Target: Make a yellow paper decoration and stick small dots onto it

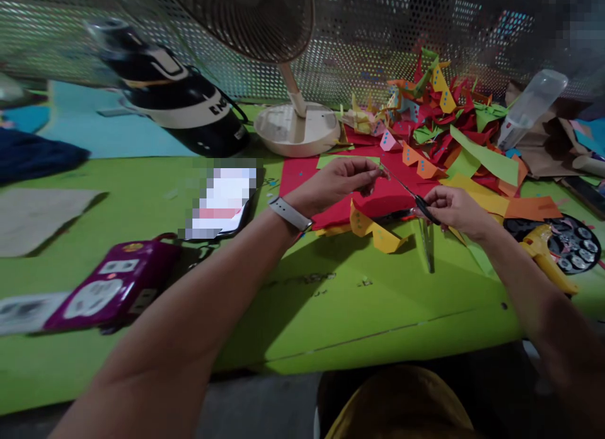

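Observation:
My right hand (451, 209) is closed on black-handled scissors (422, 207), whose thin metal blades point up and left toward my left hand. My left hand (350, 177), with a grey watch band on the wrist, is pinched at the blade tips above red paper (319, 196). What its fingertips hold is too small to make out. Below the hands lies a folded yellow paper cutout (378, 231) with blue dots. A narrow green paper strip (422, 247) is under the scissors.
Behind the hands is a heap of coloured paper cutouts (416, 105), beside a clear bottle (534, 105). A fan (297, 130), black flask (189, 105), phone (222, 199) and purple pouch (118, 281) stand or lie leftward. At right are a yellow glue gun (543, 256) and a round black tray (586, 237).

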`<state>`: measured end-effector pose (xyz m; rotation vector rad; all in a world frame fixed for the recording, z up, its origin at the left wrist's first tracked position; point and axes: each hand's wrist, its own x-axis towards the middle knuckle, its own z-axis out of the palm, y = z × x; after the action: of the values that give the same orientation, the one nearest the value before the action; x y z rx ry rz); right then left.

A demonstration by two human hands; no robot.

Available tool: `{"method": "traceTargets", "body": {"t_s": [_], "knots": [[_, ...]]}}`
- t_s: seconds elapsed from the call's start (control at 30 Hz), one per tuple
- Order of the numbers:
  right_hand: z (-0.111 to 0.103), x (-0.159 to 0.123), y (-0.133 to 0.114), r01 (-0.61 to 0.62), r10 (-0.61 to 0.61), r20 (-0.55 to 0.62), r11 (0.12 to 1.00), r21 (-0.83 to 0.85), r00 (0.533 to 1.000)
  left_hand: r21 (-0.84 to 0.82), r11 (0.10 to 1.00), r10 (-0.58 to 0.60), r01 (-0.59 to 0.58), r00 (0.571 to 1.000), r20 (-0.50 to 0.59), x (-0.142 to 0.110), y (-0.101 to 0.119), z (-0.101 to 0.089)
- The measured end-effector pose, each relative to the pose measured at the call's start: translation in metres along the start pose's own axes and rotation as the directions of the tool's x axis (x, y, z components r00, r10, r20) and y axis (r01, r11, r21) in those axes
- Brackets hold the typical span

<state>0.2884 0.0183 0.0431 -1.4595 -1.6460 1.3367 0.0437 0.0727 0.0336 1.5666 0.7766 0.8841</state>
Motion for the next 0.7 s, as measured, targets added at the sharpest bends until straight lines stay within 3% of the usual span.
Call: {"method": "traceTargets", "body": {"t_s": [0.4, 0.7], "knots": [[0.0002, -0.0009, -0.0045, 0.010, -0.010, -0.040, 1.000, 0.004, 0.999, -0.037, 0.999, 0.016, -0.015, 1.000, 0.023, 0.0001, -0.0025, -0.0041], [0.0006, 0.0021, 0.0028, 0.036, -0.036, -0.008, 0.999, -0.009, 0.999, -0.036, 0.999, 0.005, -0.004, 0.999, 0.035, -0.0005, -0.0002, -0.0049]]}}
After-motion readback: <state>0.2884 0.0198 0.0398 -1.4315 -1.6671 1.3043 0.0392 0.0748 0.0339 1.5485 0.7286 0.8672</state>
